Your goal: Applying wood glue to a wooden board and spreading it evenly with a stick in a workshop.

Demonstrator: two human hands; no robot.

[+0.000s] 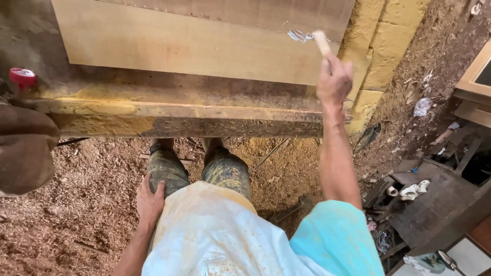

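While the right hand (334, 81) is fisted tight round a pale wooden handle (322, 43), probably a brush, its working end sits at the upper right corner of the big wooden panel (194, 46) lying on the grimy counter (169, 110). Looks light and stiff, easy to grip mid-shaft. Left hand (149, 202) just rests flat and open on the thigh, holding nothing, sawdust floor (76, 204) below.

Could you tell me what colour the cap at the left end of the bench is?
The cap is red, seen in the head view.
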